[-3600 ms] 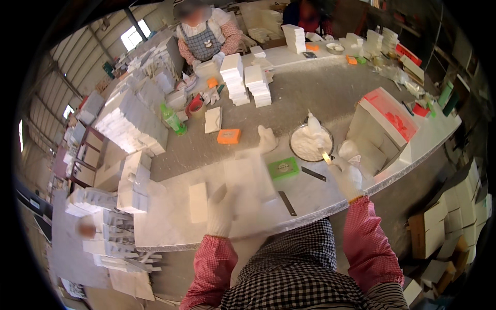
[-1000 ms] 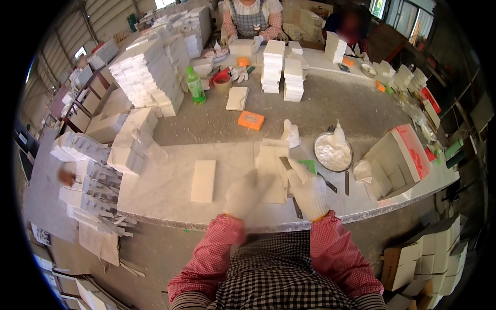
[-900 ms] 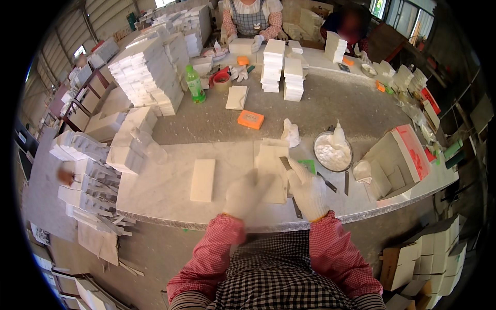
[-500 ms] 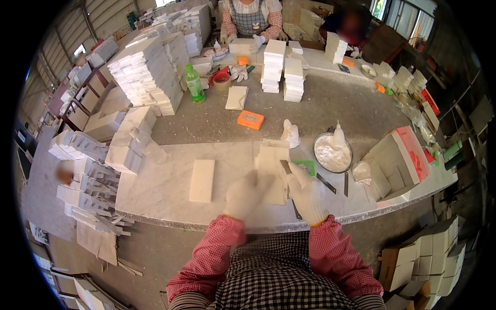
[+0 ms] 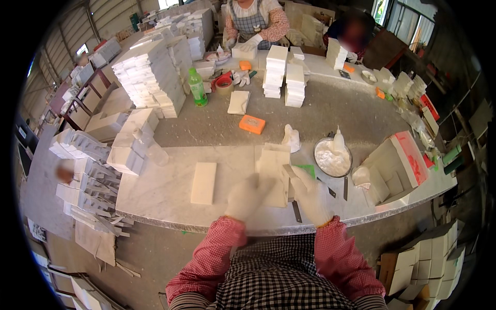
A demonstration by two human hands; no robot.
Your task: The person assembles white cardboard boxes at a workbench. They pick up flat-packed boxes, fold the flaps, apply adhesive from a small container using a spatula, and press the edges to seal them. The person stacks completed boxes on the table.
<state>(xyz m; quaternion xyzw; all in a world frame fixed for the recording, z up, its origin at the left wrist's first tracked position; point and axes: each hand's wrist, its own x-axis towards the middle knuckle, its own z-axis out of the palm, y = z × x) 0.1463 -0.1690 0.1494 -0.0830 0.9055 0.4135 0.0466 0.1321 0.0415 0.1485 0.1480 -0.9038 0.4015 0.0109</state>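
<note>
White-gloved left hand (image 5: pixel 247 200), blurred, at the lower left of flat cream rectangular pieces (image 5: pixel 275 156) on the pale marble slab (image 5: pixel 157 194); its grip cannot be told. White-gloved right hand (image 5: pixel 312 199) pinches a narrow grey metal blade (image 5: pixel 288 170) at the pieces' right edge.

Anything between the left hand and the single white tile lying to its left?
Nothing visible: only a strip of pale tabletop shows between the left hand, which is motion-blurred, and the white tile.
</note>
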